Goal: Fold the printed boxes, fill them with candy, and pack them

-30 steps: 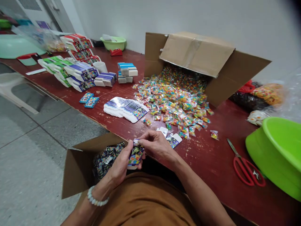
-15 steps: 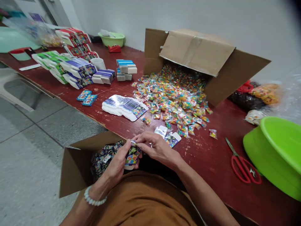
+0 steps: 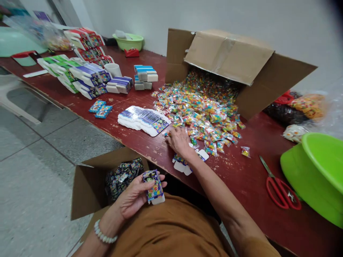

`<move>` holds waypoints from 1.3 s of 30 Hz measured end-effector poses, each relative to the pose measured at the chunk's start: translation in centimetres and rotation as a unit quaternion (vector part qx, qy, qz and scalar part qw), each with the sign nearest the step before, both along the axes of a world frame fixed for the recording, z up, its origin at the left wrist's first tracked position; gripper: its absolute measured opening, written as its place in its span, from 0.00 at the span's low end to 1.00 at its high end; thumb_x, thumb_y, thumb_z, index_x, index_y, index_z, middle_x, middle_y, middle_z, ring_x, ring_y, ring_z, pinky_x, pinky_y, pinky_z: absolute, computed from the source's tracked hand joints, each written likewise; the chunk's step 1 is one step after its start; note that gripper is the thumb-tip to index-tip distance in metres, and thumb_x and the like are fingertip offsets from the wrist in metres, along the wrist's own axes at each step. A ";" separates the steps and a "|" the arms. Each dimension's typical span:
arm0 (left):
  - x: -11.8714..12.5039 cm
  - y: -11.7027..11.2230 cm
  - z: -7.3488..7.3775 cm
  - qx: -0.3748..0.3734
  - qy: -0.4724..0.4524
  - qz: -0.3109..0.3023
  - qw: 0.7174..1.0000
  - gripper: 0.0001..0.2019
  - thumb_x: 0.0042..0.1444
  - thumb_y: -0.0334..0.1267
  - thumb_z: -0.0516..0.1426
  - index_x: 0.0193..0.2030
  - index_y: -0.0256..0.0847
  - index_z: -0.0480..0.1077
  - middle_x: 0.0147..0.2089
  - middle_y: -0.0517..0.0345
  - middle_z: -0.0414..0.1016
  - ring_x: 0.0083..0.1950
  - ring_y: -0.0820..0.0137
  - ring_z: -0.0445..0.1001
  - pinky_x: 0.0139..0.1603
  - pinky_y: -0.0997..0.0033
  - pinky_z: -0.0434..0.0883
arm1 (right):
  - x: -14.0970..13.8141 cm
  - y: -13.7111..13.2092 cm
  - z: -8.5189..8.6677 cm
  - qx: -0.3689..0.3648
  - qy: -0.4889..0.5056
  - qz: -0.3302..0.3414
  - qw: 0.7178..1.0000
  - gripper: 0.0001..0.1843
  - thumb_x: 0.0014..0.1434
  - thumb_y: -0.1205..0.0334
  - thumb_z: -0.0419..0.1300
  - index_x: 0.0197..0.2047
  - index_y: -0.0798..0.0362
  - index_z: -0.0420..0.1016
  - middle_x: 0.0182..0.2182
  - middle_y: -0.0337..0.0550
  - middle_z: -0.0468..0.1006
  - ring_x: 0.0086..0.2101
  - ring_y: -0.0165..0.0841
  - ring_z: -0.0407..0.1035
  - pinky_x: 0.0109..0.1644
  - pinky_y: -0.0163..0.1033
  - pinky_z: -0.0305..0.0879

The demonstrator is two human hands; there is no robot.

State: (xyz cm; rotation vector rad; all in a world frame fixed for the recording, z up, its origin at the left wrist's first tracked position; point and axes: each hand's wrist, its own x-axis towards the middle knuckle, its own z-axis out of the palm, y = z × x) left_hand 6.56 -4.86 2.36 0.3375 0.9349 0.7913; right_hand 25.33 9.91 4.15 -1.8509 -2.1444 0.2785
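Note:
My left hand (image 3: 134, 194) holds a small colourful printed box (image 3: 153, 188) near my lap, beside an open cardboard carton (image 3: 88, 185) with several dark packets inside. My right hand (image 3: 180, 140) reaches forward onto the red table (image 3: 235, 178), fingers down on the near edge of a heap of small candy packets (image 3: 200, 110). Whether it grips a packet is hidden. Flat unfolded boxes (image 3: 182, 165) lie just under my right wrist. A fanned stack of flat box blanks (image 3: 144, 120) lies left of that hand.
A big cardboard box (image 3: 241, 71) lies on its side, spilling the candy. Red scissors (image 3: 281, 191) and a green basin (image 3: 318, 171) sit at the right. Stacks of coloured boxes (image 3: 83, 76), a white cup (image 3: 114, 69) and a green bowl (image 3: 128, 42) stand at the far left.
My right hand left the small box and moved forward to the candy heap. My left hand kept the box and dropped a little toward my lap.

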 end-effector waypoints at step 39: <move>-0.4 0.7 1.6 0.200 0.137 0.013 0.970 0.21 0.56 0.53 0.60 0.50 0.41 0.71 0.32 0.57 0.78 0.26 0.68 0.72 0.26 0.70 0.70 | -2.9 -8.9 1.6 0.002 0.360 0.229 0.905 0.08 0.61 0.70 0.61 0.43 0.51 0.71 0.33 0.41 0.79 0.33 0.33 0.73 0.38 0.37 0.65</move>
